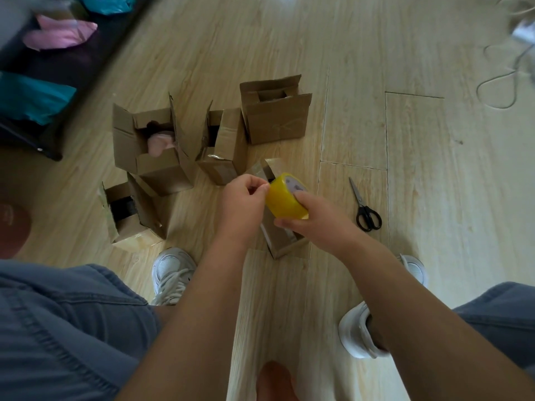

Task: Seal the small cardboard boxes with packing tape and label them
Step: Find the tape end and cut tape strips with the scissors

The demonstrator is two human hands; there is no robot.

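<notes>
A yellow roll of packing tape [282,199] is held above the wooden floor by my right hand [311,219], whose fingers and thumb curl round its rim. My left hand [244,201] pinches at the roll's edge on its left side. Directly beneath my hands stands a small cardboard box [279,235], mostly hidden by them. Several other small boxes stand beyond with flaps up: one with pink contents [152,146], a narrow one [224,146], one at the back [275,111] and one at the left [130,211].
Black-handled scissors [365,208] lie on the floor right of my hands. A dark shelf [52,68] with pink and teal bags runs along the upper left. A loose cord [503,79] curls at the upper right. My knees and white shoes [170,273] frame the near floor.
</notes>
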